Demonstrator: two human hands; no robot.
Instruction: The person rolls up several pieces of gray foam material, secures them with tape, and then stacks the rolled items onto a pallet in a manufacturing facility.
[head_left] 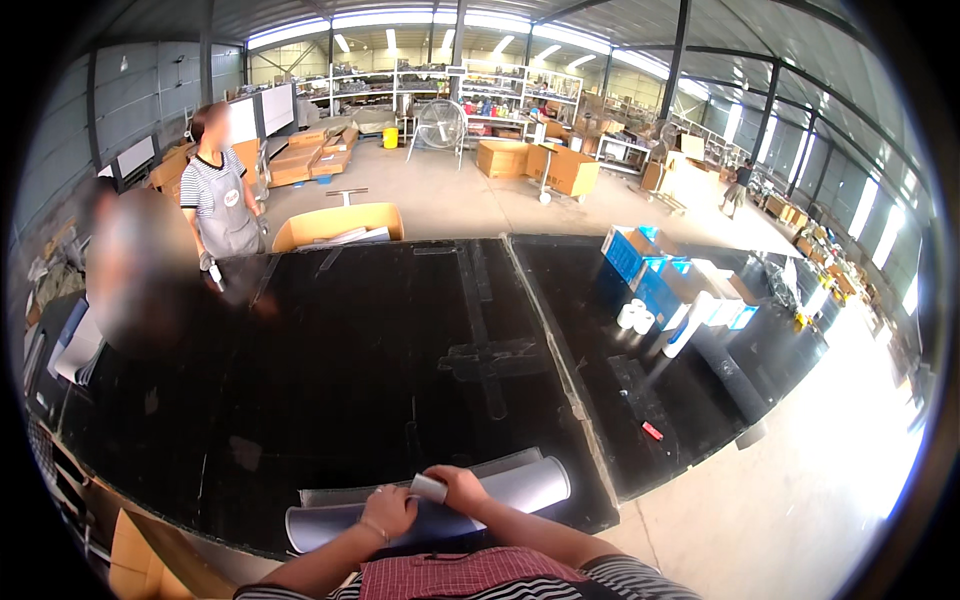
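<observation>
A large rolled sheet [535, 488], pale grey-violet with a dark edge, lies along the near edge of the black table [330, 400], in front of my body. My right hand [462, 490] is closed around a small, pale, shiny roll of tape [429, 488], held just above the rolled sheet. Close to the left end of the tape roll, my left hand [391, 511] has its fingers curled together over the sheet. What those fingers pinch is too small to make out. Both forearms cross the sheet's near side.
On the right, blue-and-white boxes [668, 290], small white rolls [635, 317], a white-and-blue roll [687, 325] and a red object [652, 430] lie on the table. A raised seam [560, 360] divides the tabletop. Two people [218, 200] are at the left; a carton [340, 222] stands beyond.
</observation>
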